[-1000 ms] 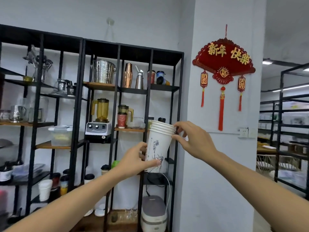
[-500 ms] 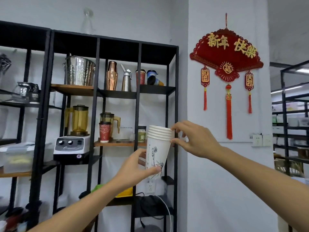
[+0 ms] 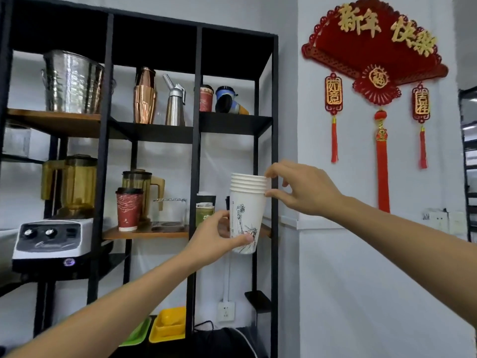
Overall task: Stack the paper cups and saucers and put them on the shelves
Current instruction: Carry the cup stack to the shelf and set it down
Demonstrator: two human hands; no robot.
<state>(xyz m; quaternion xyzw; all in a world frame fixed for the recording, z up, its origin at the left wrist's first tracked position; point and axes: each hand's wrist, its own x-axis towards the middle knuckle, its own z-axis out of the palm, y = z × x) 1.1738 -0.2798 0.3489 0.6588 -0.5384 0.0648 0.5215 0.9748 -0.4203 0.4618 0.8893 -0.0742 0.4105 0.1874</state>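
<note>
A stack of several white paper cups (image 3: 247, 202) with a drawn figure on the side is held upright in front of the black metal shelving unit (image 3: 195, 156), near its right-hand bay. My left hand (image 3: 215, 240) wraps around the bottom of the stack from the left. My right hand (image 3: 302, 188) pinches the rims at the top from the right. The wooden middle shelf (image 3: 149, 231) lies just behind and left of the stack. No saucers are in view.
The middle shelf carries a red paper cup (image 3: 128, 209), a glass jug (image 3: 144, 188) and a green cup (image 3: 204, 213). A blender (image 3: 55, 223) stands to the left. The upper shelf holds a steel bucket (image 3: 72, 82), shakers and cups. A red fan ornament (image 3: 374, 55) hangs on the right-hand wall.
The view has moved closer to the shelving and shifted right. Both hands keep the same hold on the cup stack, which now sits nearer the right-hand bay.
</note>
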